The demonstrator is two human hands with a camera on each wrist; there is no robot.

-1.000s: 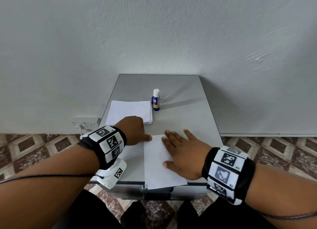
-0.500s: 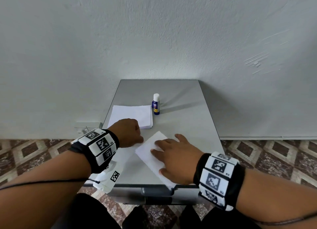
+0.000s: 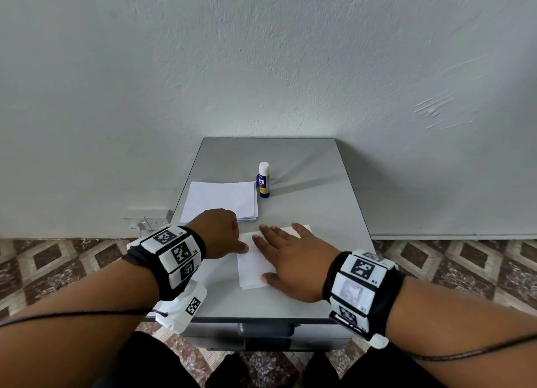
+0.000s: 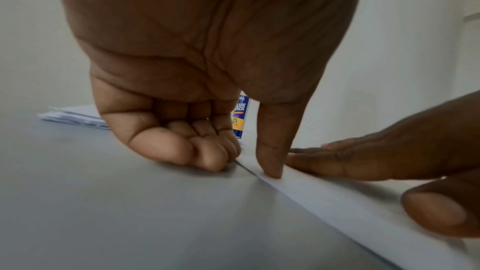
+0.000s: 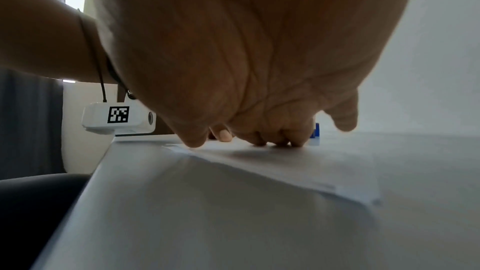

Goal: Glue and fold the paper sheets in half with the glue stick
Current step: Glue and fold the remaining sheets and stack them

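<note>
A white folded paper sheet (image 3: pixel 252 267) lies on the grey table (image 3: pixel 319 190) near its front edge. My right hand (image 3: pixel 287 258) lies flat on the sheet with straight, spread fingers. My left hand (image 3: pixel 222 233) is a loose fist at the sheet's left edge. In the left wrist view its thumb (image 4: pixel 270 161) presses down on the paper's edge (image 4: pixel 337 196), and the curled fingers (image 4: pixel 182 147) rest on the bare table. The blue glue stick (image 3: pixel 263 181) stands capped and upright behind, beside a stack of white sheets (image 3: pixel 220 200).
The table is small and stands against a white wall (image 3: pixel 261 67). Its front edge (image 3: pixel 255 320) is just below my wrists. A wall socket (image 3: pixel 146 217) sits low at the left. Patterned floor tiles (image 3: pixel 465 265) lie on both sides.
The sheet hung over the front edge, was swung round at an angle, and now lies wholly on the table. Both hands moved with it, away from the edge.
</note>
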